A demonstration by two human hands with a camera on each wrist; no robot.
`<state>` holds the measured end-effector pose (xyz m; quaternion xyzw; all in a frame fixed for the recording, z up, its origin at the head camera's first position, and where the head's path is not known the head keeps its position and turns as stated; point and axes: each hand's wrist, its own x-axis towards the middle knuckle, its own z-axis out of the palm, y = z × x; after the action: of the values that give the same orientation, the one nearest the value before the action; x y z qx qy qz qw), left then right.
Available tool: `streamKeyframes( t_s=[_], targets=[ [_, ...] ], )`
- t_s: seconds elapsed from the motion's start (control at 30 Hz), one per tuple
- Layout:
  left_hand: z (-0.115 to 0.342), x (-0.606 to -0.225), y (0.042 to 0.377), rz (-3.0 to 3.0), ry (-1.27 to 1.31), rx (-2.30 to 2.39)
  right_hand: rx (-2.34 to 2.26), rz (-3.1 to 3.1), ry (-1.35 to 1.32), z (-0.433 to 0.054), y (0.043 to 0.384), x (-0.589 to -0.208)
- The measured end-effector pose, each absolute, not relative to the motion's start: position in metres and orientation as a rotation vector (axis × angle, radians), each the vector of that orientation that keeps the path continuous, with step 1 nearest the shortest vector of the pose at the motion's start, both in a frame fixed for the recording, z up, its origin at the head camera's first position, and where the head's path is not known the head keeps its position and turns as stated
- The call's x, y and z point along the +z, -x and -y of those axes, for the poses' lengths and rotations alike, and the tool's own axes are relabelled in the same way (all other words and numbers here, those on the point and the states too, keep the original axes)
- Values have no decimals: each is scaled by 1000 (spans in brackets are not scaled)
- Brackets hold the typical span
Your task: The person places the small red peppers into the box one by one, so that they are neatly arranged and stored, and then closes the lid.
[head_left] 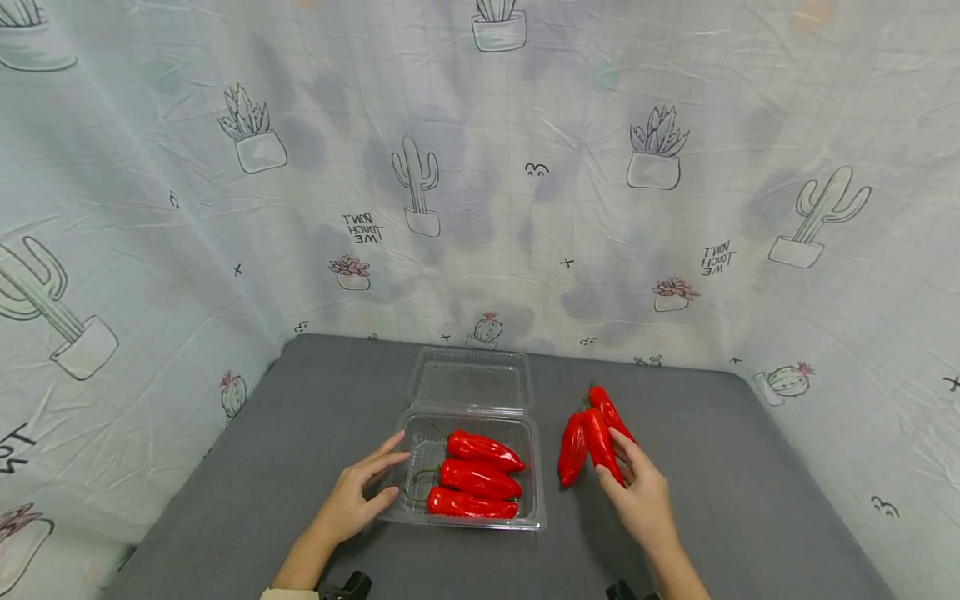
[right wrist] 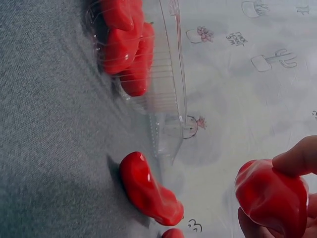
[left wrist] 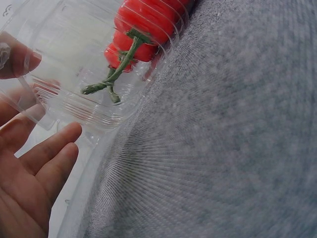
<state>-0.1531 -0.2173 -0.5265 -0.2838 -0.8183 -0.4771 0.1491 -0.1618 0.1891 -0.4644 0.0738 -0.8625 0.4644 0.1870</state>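
Observation:
A clear plastic clamshell box [head_left: 534, 450] lies with its lid [head_left: 471, 379] folded back, away from me. Inside, three red chili peppers [head_left: 480, 479] rest side by side, green stems toward the left. My left hand [head_left: 348, 500] is at the box's left side, its fingers extended and spread along the rim; in the left wrist view the thumb [left wrist: 20, 57] overlaps the clear plastic. To the right of the box, my right hand [head_left: 641, 500] grips a red pepper [right wrist: 270, 196] between thumb and fingers. Two more peppers lie beside it, one left [head_left: 572, 450] and one behind [head_left: 611, 412].
Everything stands on a grey cloth-covered table [head_left: 720, 467]. A pale curtain [head_left: 480, 183] printed with potted cacti hangs behind the table and along both sides. The opened lid reaches close to the table's back edge.

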Motion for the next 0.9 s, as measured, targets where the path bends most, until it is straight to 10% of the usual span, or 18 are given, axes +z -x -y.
streamKeyframes(
  t_s=[0.9],
  targets=[
    [218, -527, 154, 2325, 857, -1365, 1457, 2373, -367, -159, 164, -452]
  ],
)
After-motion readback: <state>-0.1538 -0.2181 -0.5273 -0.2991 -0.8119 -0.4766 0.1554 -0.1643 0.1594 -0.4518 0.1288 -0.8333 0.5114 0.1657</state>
